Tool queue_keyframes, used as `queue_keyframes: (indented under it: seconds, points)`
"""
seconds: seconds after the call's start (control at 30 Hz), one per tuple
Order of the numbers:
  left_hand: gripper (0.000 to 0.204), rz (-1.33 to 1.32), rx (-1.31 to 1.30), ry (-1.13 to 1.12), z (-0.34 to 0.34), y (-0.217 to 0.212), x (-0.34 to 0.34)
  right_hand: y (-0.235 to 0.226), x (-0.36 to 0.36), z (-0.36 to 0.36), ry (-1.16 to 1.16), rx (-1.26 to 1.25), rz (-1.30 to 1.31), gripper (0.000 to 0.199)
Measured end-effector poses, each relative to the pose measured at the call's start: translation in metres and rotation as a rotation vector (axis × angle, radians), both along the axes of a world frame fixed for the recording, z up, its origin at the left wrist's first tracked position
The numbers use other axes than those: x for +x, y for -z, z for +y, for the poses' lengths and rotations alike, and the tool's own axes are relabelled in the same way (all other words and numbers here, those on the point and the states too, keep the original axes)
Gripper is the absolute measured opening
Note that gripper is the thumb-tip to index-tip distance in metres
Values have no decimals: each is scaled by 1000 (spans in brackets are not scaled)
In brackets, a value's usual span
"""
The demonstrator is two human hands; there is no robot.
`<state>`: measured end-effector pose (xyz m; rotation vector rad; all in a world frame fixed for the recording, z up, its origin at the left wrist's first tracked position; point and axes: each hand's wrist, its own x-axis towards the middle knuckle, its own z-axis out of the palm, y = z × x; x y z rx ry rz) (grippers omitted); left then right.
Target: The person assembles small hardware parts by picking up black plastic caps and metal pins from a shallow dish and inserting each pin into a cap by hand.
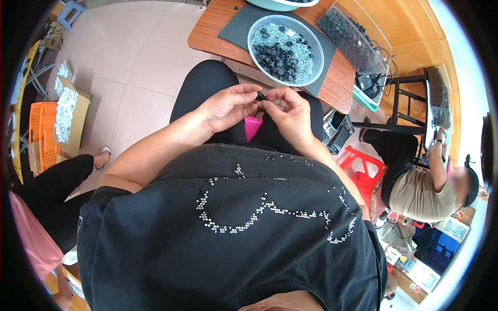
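Above my lap, my left hand (231, 106) pinches a small black plastic cap (260, 96) between thumb and fingers. My right hand (290, 115) meets it from the other side, thumb and forefinger closed at the cap's edge; whether a screw sits between those fingertips is too small to tell. Ahead of both hands, on the table, stands a round clear tub (285, 50) holding silvery screws (306, 44) and a heap of black caps (280, 63). Something bright pink (252, 127) shows between my thighs, below the hands.
The brown table (210, 32) carries a dark mat (236, 32), a pale basin (282, 4) and a clear bin of black parts (350, 39). At right are a red stool (363, 168) and a seated person (423, 192). Another person (39, 223), a carton (70, 111) and orange crates (44, 135) are left.
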<state>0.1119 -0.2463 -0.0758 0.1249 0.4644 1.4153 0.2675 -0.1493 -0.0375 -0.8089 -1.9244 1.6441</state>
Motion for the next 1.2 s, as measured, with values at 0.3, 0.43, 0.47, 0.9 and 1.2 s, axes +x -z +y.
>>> queue_keyframes:
  seconds: [0.3,0.43,0.47,0.9,1.2]
  points:
    - [20,-15,-29,-28,0,0,2,-2,-1,-7,37,229,-55,15]
    - [21,-37,-17,-22,0,-1,2,-1,-2,-6,93,279,-12,12]
    - [21,-49,-16,-22,1,0,1,0,-2,-6,95,281,12,12]
    - [20,-77,19,-25,1,4,3,-6,-4,-9,90,247,-17,13]
    - [18,-4,-29,-27,0,-3,3,1,0,-7,46,58,15,15]
